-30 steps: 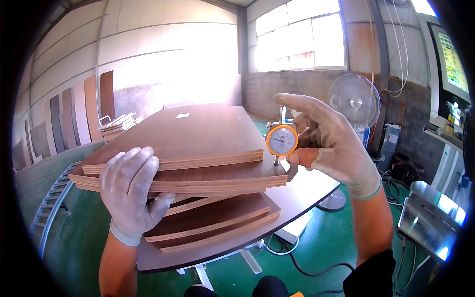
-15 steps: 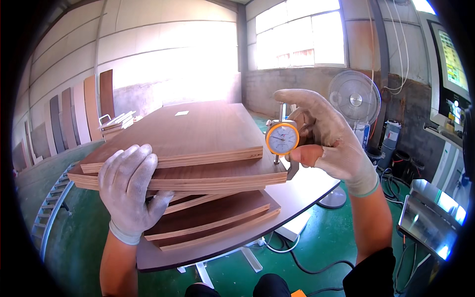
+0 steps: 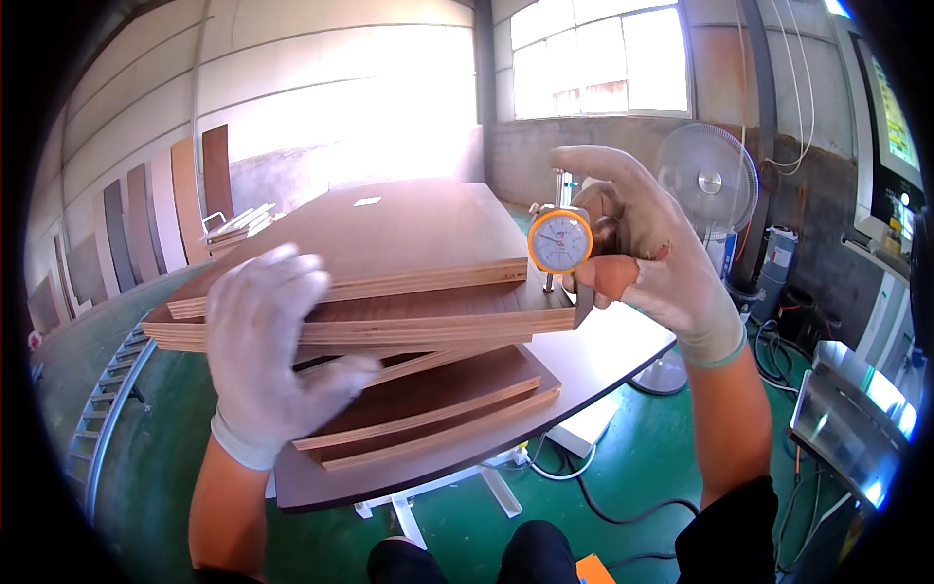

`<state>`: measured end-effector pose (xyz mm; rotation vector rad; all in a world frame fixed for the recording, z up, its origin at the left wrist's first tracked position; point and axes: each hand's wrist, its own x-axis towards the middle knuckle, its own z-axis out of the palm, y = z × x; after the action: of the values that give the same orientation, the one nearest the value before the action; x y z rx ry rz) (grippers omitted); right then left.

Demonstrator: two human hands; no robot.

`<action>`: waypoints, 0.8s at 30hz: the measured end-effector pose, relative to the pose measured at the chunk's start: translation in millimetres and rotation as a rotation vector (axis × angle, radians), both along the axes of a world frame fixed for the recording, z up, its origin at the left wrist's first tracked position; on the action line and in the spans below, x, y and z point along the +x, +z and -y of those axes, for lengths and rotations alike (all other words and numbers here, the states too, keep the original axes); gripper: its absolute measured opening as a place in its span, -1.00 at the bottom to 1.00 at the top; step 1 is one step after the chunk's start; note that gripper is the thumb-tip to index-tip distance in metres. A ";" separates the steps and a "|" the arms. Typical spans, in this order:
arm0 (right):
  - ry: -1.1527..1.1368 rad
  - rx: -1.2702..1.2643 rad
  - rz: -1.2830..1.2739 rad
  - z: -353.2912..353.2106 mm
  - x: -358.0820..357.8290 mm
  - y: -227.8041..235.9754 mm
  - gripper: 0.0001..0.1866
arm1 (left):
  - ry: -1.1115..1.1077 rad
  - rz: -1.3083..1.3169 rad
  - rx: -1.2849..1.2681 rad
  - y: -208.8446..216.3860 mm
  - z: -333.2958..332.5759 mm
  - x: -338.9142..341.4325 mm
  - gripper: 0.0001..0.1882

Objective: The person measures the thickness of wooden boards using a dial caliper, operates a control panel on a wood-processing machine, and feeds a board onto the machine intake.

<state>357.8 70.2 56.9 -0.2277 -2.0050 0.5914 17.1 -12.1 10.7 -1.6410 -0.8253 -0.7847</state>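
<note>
My right hand [image 3: 676, 277], in a pale glove with bare skin at the thumb, grips a dial thickness gauge [image 3: 561, 241] with a yellow-orange rim. One finger rests on top of the gauge's plunger. The gauge's jaw straddles the right front corner of a brown-faced plywood board [image 3: 448, 328]. Another plywood board [image 3: 418, 234] lies on top of that one, set further back, with a small white label [image 3: 367, 201]. My left hand [image 3: 255, 341], gloved and slightly blurred, is in front of the boards' left edges with fingers and thumb apart, holding nothing.
Beneath are more plywood boards [image 3: 428, 404], stacked askew on a pale table [image 3: 628, 343]. A ladder [image 3: 107, 399] lies at the left, and panels [image 3: 182, 204] lean on the far wall. On the right are a standing fan [image 3: 708, 182], cables [image 3: 623, 530] and a screened machine [image 3: 885, 127].
My left hand has loosened from the board edges, its fingers and thumb spreading. The right hand keeps the gauge on the same corner. The whole view has shifted slightly.
</note>
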 end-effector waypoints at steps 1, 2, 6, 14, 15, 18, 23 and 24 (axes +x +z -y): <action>0.001 -0.034 -0.003 1.2 -0.7 1.7 -0.10 | 0.003 -0.036 -0.038 4.8 4.6 13.0 -0.33; -0.012 -0.037 -0.003 -0.2 1.4 2.8 -0.10 | -0.041 -0.037 -0.109 1.8 0.1 36.9 -0.29; 0.062 -0.023 0.044 -2.7 7.6 3.2 -0.18 | -0.053 -0.030 -0.273 14.1 -18.1 108.1 -0.36; 0.097 -0.068 0.022 -5.6 9.5 0.2 -0.15 | -0.045 -0.021 -0.142 8.9 -35.0 126.3 -0.51; 0.088 -0.019 0.029 -6.7 8.8 0.1 -0.15 | -0.030 -0.029 -0.126 10.4 -33.2 126.2 -0.52; 0.033 0.089 0.055 -6.8 8.0 0.5 -0.17 | -0.043 -0.039 -0.137 12.1 -31.6 125.3 -0.52; -0.118 0.282 0.100 -8.0 0.3 2.4 -0.12 | -0.047 -0.019 -0.092 12.0 -35.5 126.5 -0.72; -0.176 0.208 0.106 -0.3 -4.0 5.1 -0.14 | -0.050 -0.020 -0.085 12.8 -34.2 125.8 -0.71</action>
<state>353.9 70.5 62.0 -0.3099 -2.1046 0.2615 142.9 22.1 23.5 -1.7478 -0.8162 -0.7755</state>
